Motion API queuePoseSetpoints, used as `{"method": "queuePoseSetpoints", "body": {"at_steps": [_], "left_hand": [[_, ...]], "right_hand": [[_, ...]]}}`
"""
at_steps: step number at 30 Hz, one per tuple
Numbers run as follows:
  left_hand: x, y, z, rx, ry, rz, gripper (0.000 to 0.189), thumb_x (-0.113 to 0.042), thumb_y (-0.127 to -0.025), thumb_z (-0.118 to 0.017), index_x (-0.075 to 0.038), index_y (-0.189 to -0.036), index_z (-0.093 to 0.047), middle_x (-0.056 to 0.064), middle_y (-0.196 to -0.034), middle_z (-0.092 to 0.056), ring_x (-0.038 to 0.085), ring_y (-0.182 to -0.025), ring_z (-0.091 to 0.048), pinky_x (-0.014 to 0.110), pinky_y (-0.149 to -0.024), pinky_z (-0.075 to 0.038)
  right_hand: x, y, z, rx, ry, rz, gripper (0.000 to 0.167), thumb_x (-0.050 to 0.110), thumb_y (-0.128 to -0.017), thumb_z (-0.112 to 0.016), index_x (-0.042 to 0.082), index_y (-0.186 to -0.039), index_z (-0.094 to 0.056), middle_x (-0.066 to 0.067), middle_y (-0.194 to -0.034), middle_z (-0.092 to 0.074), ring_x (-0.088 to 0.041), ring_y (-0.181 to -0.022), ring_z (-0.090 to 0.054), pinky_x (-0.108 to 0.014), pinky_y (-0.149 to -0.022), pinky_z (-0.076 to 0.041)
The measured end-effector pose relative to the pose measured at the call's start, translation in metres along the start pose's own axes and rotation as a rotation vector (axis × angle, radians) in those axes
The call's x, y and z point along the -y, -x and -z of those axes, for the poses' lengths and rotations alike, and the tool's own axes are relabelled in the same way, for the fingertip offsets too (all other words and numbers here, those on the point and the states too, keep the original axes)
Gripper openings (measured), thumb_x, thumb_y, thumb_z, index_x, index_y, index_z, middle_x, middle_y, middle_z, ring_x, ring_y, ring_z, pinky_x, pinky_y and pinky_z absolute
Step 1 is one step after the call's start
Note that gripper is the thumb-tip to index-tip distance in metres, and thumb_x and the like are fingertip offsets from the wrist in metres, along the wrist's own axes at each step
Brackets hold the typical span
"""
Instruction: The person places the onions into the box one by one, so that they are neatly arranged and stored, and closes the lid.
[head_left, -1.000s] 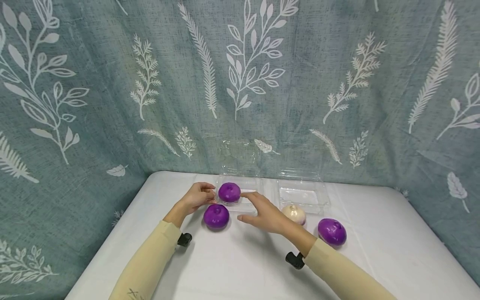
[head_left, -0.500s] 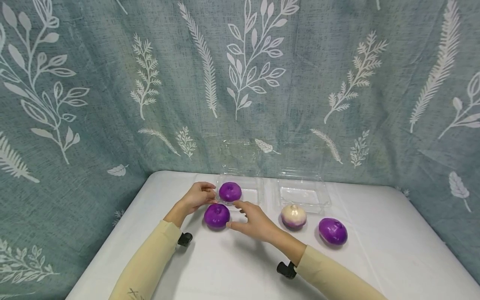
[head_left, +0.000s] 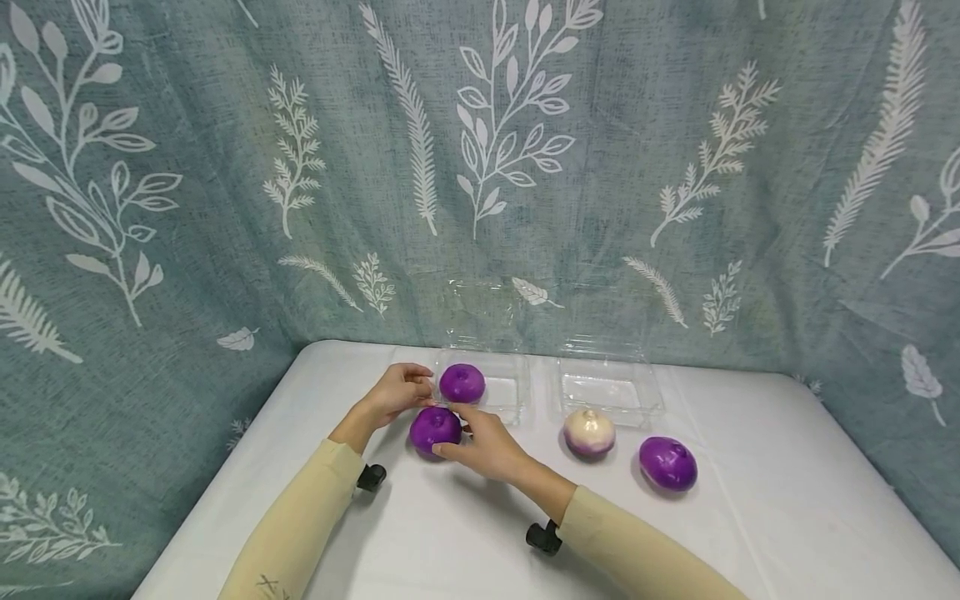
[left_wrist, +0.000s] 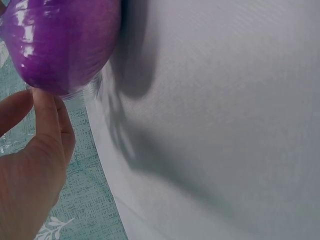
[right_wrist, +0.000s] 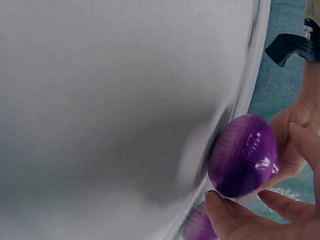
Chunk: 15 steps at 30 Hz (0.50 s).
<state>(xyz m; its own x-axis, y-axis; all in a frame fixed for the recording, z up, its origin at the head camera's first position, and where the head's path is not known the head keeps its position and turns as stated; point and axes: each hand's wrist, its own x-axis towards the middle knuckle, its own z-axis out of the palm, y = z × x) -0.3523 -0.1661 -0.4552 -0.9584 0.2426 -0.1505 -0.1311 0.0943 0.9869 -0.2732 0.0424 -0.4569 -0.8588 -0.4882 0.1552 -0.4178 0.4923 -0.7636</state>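
Note:
In the head view my left hand [head_left: 399,392] pinches the left edge of a clear plastic container [head_left: 522,387]. One glossy purple onion [head_left: 462,383] sits inside that container's left part. Just in front of it a second purple onion [head_left: 435,431] rests on the white table. My right hand [head_left: 483,442] reaches round this front onion from the right, thumb at its near side and fingers at its far side. The right wrist view shows the thumb [right_wrist: 306,142] spread away from the onion [right_wrist: 242,157], with fingertips right at its other side.
A second clear container [head_left: 600,390], lid raised, stands right of the first. Before it lie a cream-and-purple bulb [head_left: 589,433] and another purple onion [head_left: 667,464]. A patterned curtain [head_left: 480,167] hangs behind the white table [head_left: 787,483].
My right hand has moved left and toward me, from beside the onion in the container to the front onion. The left hand stays at the container's edge.

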Motion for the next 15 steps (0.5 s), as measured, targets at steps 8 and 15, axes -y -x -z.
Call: {"method": "queuePoseSetpoints", "body": {"at_steps": [8,15], "left_hand": [[0.0,0.0,0.0,0.0,-0.017,0.005,0.041,0.006,-0.101,-0.053,0.017,-0.14,-0.045,0.024,-0.115,-0.054,0.022,-0.088,-0.065,0.034,-0.088,-0.062],[0.001,0.001,0.0,-0.008,-0.009,-0.006,0.041,0.008,-0.1,-0.052,0.018,-0.139,-0.044,0.014,-0.103,-0.054,0.02,-0.085,-0.065,0.031,-0.084,-0.062]], "right_hand": [[0.001,-0.009,-0.012,-0.034,0.057,-0.012,0.063,0.026,-0.089,-0.08,0.001,-0.141,-0.054,-0.02,-0.135,-0.063,-0.037,-0.123,-0.062,-0.05,-0.105,-0.052],[0.0,-0.013,-0.018,-0.048,0.073,-0.012,0.061,0.025,-0.09,-0.08,0.004,-0.142,-0.055,-0.017,-0.139,-0.061,-0.039,-0.128,-0.057,-0.053,-0.109,-0.048]]}}
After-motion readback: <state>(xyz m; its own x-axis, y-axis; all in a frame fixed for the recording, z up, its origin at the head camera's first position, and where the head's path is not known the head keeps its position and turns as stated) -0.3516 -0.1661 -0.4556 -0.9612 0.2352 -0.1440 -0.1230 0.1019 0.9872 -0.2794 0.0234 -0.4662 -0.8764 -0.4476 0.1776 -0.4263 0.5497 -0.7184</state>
